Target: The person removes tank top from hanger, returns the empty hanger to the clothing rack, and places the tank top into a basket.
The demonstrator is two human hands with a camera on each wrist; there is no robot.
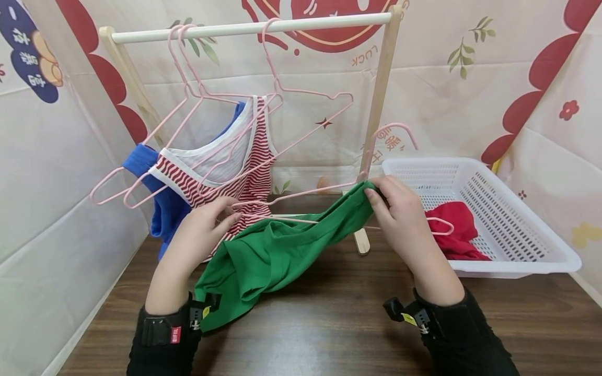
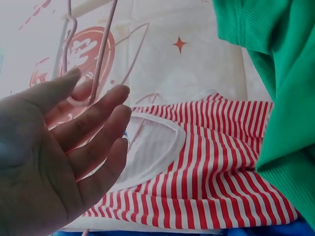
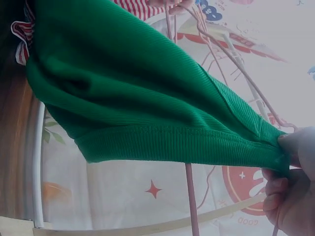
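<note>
A green garment (image 1: 277,250) hangs partly over a pink hanger (image 1: 301,193) whose hook points up at the right. My right hand (image 1: 404,219) pinches the garment's edge near the hanger's neck; the right wrist view shows fingers and thumb on the ribbed band (image 3: 182,145). At the hanger's left end is my left hand (image 1: 197,235), its thumb and curled index finger round the pink wire (image 2: 92,91). The green cloth drapes to the right of that hand, down to the table.
A rack (image 1: 301,25) holds a red-striped top (image 1: 258,156), a blue garment (image 1: 164,209) and a bare pink hanger (image 1: 324,94). At the right, a white basket (image 1: 522,230) contains red cloth (image 1: 456,230). Brown tabletop (image 1: 320,324) lies in front.
</note>
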